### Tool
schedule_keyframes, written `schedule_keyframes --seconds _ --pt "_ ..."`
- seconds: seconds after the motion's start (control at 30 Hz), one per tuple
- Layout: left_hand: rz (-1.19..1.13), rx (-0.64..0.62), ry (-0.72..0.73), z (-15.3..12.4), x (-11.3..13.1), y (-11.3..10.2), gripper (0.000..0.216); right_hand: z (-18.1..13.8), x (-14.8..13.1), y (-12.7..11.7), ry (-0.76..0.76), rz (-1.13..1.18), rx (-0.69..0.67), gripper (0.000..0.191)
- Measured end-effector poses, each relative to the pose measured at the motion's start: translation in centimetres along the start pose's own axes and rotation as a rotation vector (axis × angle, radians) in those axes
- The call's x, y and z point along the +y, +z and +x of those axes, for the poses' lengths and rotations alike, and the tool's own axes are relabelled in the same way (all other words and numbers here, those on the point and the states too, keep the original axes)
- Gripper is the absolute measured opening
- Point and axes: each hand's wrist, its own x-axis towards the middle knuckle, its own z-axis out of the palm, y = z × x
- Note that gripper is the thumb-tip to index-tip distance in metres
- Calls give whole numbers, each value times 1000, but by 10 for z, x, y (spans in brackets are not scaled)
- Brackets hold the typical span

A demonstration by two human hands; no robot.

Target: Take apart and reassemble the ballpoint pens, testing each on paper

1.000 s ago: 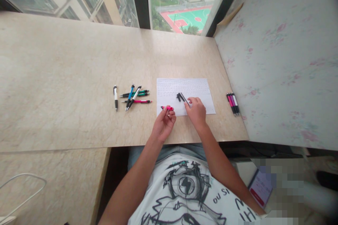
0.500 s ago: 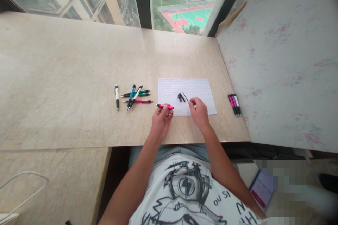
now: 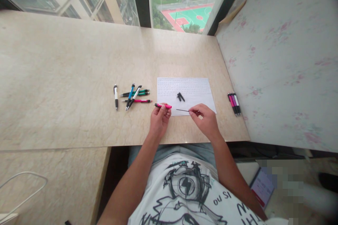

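Observation:
Between the fingers of my left hand [image 3: 160,119] is a pink pen barrel [image 3: 167,106], lying sideways with its open end to the right. My right hand [image 3: 204,117] pinches a thin dark pen refill [image 3: 182,110] at its right end. The refill's free tip points left at the barrel, with a small gap between them. Below both hands lies a sheet of written paper [image 3: 195,91]. A few short black pen grips [image 3: 181,97] rest on the sheet, just beyond the refill.
Left of the paper are a white pen [image 3: 116,97] and a loose pile of coloured pens [image 3: 134,95]. Several pens [image 3: 234,104] lie side by side near the floral wall [image 3: 285,59]. Windows border the stone counter [image 3: 66,77] at the back.
My right hand has shifted slightly right and nearer to me, turning the refill from a slant to nearly level, tip leftward. My left hand with the barrel has moved slightly left.

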Motion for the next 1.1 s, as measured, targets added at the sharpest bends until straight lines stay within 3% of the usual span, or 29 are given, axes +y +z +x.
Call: schedule_keyframes --seconds 0.43,0.73,1.1 --pt "32 -5 3 1 -3 -2 26 1 -6 -2 -34 -77 10 14" --pt "129 -62 -8 -5 -4 2 24 8 -12 16 -32 -66 -47 16" --pt "107 -78 -43 -9 -12 5 25 9 -6 18 0 -44 -25 16"
